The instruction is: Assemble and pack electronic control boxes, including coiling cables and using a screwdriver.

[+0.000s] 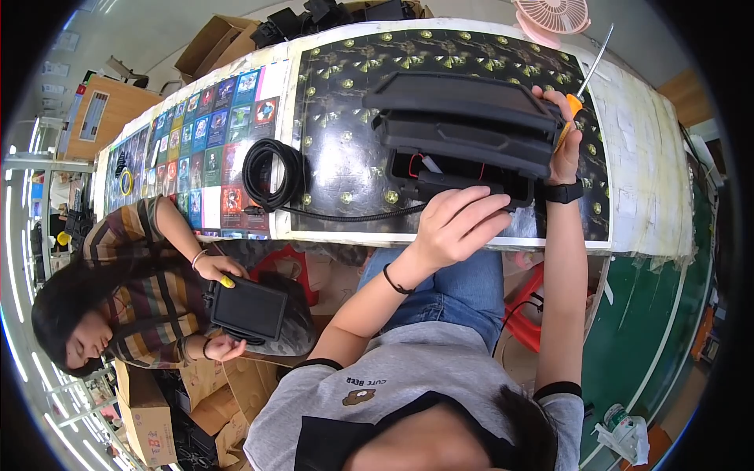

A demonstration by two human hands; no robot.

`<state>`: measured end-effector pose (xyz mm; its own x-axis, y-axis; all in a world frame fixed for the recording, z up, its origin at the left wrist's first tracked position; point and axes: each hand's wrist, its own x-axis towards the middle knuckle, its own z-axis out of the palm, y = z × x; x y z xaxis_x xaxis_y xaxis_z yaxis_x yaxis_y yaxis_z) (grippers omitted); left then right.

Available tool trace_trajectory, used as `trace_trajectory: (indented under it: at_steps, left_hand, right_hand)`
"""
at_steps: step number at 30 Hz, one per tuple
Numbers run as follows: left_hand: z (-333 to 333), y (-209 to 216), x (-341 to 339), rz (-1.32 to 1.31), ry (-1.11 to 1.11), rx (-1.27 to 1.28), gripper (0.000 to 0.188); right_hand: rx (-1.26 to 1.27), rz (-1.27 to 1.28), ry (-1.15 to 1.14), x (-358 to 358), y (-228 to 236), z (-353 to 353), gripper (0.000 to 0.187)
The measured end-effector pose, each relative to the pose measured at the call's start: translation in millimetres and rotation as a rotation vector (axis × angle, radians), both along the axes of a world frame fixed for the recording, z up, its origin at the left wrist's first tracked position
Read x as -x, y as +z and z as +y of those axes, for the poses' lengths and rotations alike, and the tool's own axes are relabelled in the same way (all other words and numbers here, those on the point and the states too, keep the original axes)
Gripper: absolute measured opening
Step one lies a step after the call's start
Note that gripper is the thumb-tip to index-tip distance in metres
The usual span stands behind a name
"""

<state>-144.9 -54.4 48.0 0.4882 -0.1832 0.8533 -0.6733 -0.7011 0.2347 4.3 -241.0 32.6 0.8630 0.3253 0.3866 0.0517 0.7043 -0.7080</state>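
Fingers of the left hand (459, 228) and right hand (567, 149) at an open black housing (463, 96).
Left fingers lie side by side, tips on its near edge; the thumb is hidden, so a pinch cannot be told. Right fingers curl at its right end, folded around a screwdriver (576, 104). Beyond the left knuckles, red wires (411, 162) show inside; farther left lies coiled cable (253, 179).

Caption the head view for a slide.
Left hand and right hand on an open black case, an orange-handled screwdriver in the right, coiled cable nearby.
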Motion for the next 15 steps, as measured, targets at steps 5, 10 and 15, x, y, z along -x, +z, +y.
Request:
trace_trajectory:
  at_steps: [5,10,15]
  left_hand:
    - [3,6,-5,0.028,-0.025,0.011,0.019]
    - [30,0,7,-0.191,0.190,-0.008,0.018]
    - [57,-15,14,0.061,0.392,0.302,0.039]
  right_hand:
    - [-0.023,0.061,-0.033,-5,0,1,0.040]
    - [0.001,0.025,-0.023,-6,-1,-2,0.031]
    - [0.010,0.031,-0.001,-4,3,-2,0.032]
